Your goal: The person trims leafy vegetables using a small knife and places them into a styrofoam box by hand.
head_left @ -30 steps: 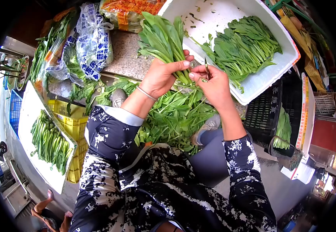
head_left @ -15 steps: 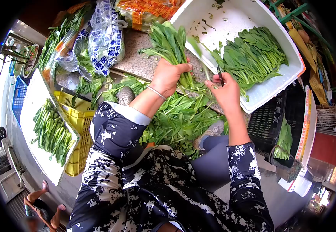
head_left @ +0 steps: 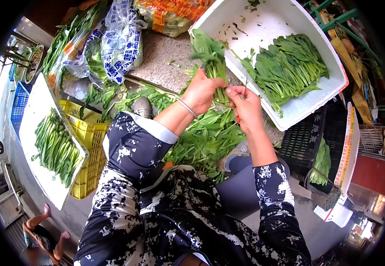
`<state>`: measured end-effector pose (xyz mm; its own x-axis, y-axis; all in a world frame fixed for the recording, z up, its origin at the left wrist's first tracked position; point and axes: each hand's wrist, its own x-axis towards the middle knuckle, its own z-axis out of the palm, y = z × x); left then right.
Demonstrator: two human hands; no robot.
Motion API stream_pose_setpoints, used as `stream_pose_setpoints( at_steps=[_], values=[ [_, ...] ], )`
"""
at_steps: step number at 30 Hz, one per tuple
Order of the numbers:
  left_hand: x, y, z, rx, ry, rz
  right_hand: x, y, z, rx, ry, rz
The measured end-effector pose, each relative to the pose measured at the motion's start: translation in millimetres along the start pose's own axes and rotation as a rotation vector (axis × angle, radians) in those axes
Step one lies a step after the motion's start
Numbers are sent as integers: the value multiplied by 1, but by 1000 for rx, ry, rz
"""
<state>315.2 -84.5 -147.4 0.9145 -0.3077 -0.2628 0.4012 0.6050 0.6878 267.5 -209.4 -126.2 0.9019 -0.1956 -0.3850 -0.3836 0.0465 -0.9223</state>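
Note:
My left hand [head_left: 203, 91] is wrapped around a bunch of leafy greens [head_left: 214, 62], leaves pointing up and away, stems emerging below the fist. Close beside it, my right hand [head_left: 245, 106] is closed on a small knife [head_left: 245, 85]; a thin dark blade sticks up and a bit of red shows under the palm. The right thumb and fingertips are at the bunch's stems; whether they pinch one I cannot tell. Loose leaves and stems [head_left: 208, 135] lie in a heap on the ground below both hands.
A white foam box [head_left: 263, 20] with neatly laid greens [head_left: 285, 66] stands at upper right. Left, a foam lid [head_left: 33, 146] bearing green stalks [head_left: 59, 146] rests on a yellow crate [head_left: 88, 177]. Plastic bags [head_left: 124, 40] sit behind; a black crate [head_left: 301, 142] is right. Another person [head_left: 44, 237] sits lower left.
My left hand has moved right with the bunch, and my right hand has come left to meet it. A stem strip seen between the hands earlier no longer shows there.

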Motion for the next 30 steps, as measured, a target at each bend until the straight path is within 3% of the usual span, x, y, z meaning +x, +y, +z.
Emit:
stream_pose_setpoints(
  at_steps=[1, 8, 14, 16, 21, 26, 28, 30],
  values=[
    [-3, 2, 2, 17, 29, -18, 4, 3, -9, 49, -52, 92],
    [-2, 3, -3, 102, -24, -78, 5, 8, -13, 235, -131, 99],
    [-6, -1, 4, -73, -116, -28, 3, 7, -11, 259, -174, 142],
    [-5, -2, 3, -48, -139, -25, 3, 8, -12, 19, -53, -2],
    [-4, -3, 2, 41, -140, 24, 3, 8, -2, 54, -14, -235],
    [-5, 4, -1, -170, -248, -203, 10, 16, -3, 7, 8, -453],
    [-3, 6, -5, -249, -263, -265, -2, -2, -7, 74, -2, -161],
    [-3, 6, -6, -310, -342, -308, -2, -4, -10, 31, 6, -87]
  ],
)
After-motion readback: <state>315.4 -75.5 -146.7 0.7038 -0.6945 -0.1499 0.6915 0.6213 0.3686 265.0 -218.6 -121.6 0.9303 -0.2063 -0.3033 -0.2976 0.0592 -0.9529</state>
